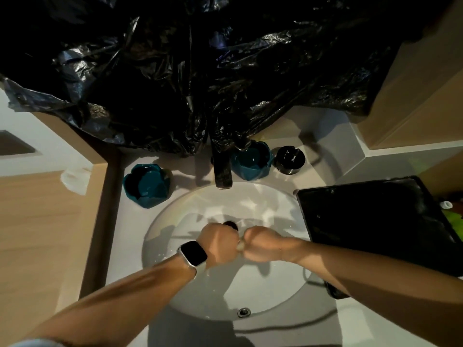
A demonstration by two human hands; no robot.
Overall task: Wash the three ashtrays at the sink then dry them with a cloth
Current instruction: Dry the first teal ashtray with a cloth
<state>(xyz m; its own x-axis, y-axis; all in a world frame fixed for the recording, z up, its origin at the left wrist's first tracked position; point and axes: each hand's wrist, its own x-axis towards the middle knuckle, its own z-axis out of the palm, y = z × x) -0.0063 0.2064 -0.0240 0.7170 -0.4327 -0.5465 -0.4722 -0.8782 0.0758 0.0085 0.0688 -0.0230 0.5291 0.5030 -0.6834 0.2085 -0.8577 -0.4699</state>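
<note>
A: Where are the ashtrays seen?

B: All three are set on the counter behind the sink (160,236), none in the basin. One teal ashtray (146,185) is placed to the left of the faucet (223,171); a second teal ashtray (251,159) is tucked just right of it, with the black ashtray (289,159) beside that one, farther right.

A: And the hands?

B: Both are held low over the basin, knuckles almost touching. The left hand (218,242) is curled, and the right hand (263,247) is bunched likewise. Something pale is glimpsed between them, but what is gripped, if anything, cannot be told.

A: Which ashtray is best reached next?

B: Every one lies away from the hands, toward the back wall, past the spout. The left teal one is nearer the left hand, with open counter along the way. The other two are nearer the right hand, though the faucet and the hanging black plastic sheet (200,83) crowd the second teal one. No long axis is offered by these squat bowls, so any rim may be taken.
</note>
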